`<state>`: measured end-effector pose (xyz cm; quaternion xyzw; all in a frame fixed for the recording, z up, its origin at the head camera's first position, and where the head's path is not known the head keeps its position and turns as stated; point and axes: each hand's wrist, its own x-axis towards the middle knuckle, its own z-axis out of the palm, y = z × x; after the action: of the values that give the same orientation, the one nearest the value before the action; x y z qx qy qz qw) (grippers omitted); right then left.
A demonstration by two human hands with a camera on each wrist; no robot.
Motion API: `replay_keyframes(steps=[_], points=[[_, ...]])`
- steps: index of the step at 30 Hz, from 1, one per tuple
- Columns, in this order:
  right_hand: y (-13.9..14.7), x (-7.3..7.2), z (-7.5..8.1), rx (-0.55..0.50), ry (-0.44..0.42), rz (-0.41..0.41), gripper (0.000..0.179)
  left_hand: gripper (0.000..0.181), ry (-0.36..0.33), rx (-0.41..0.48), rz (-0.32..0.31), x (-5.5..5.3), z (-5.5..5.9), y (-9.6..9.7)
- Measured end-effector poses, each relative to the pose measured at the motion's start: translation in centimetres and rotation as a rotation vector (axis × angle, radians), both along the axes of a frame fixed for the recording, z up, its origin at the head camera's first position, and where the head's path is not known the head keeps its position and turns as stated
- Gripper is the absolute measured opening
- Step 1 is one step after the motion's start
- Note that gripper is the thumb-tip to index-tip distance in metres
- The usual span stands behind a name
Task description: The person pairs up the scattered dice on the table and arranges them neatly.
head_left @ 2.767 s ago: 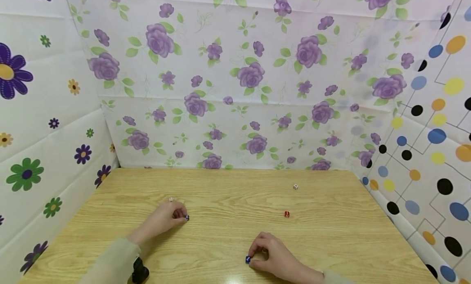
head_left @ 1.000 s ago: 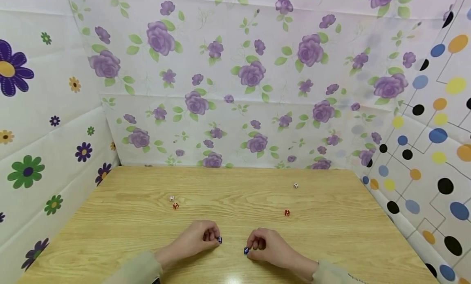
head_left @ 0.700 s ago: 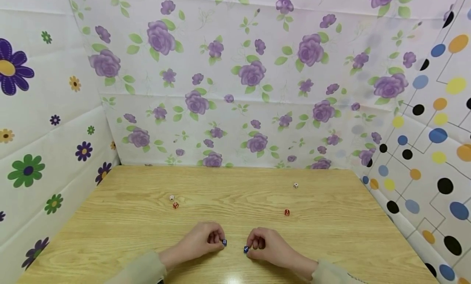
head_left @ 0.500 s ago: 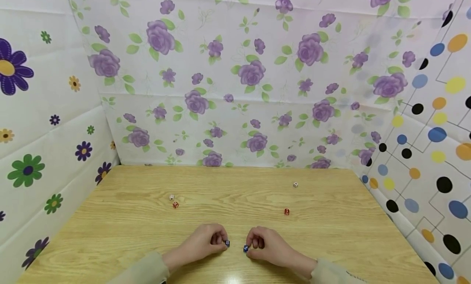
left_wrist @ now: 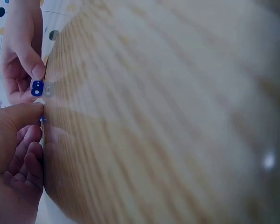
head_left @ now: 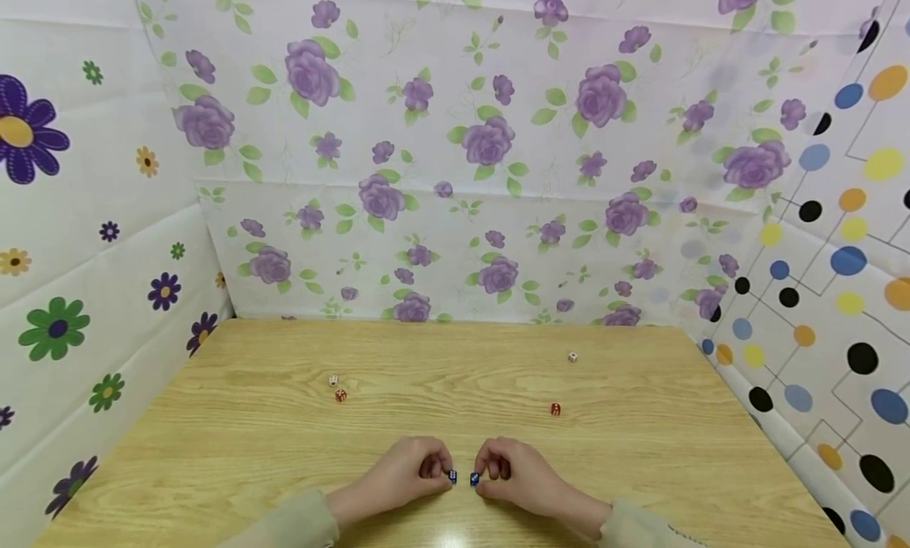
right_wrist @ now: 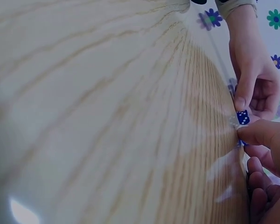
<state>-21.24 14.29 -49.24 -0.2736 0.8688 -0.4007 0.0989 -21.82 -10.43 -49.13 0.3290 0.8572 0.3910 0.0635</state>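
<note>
My left hand (head_left: 414, 471) pinches a blue die (head_left: 452, 477) between thumb and fingertips, low over the wooden table. Facing it, my right hand (head_left: 517, 475) pinches a second blue die (head_left: 474, 478) the same way. A narrow gap parts the two dice near the front middle of the table. In the left wrist view the right hand's blue die (left_wrist: 37, 88) shows white pips, while the left hand's own die is mostly hidden behind the thumb. The right wrist view shows the left hand's blue die (right_wrist: 243, 117) at its fingertips.
On the wooden table (head_left: 455, 358), a white die (head_left: 333, 380) and a red die (head_left: 340, 395) lie close together at the left. Another red die (head_left: 555, 409) and a white die (head_left: 572, 358) lie apart at the right. Patterned cloth walls (head_left: 455, 153) enclose the table's back and sides.
My left hand has carried its blue die from beside the left red and white dice rightward and nearer, close to the other blue die. The right hand has shifted slightly with its die.
</note>
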Motion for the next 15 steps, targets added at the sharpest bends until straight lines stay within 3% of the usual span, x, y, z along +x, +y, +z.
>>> replay_keyframes(steps=[15], points=[[-0.2, 0.2, 0.3, 0.004, 0.008, -0.023, 0.015, 0.011, -0.015, 0.011, -0.031, 0.1, 0.1, 1.2]])
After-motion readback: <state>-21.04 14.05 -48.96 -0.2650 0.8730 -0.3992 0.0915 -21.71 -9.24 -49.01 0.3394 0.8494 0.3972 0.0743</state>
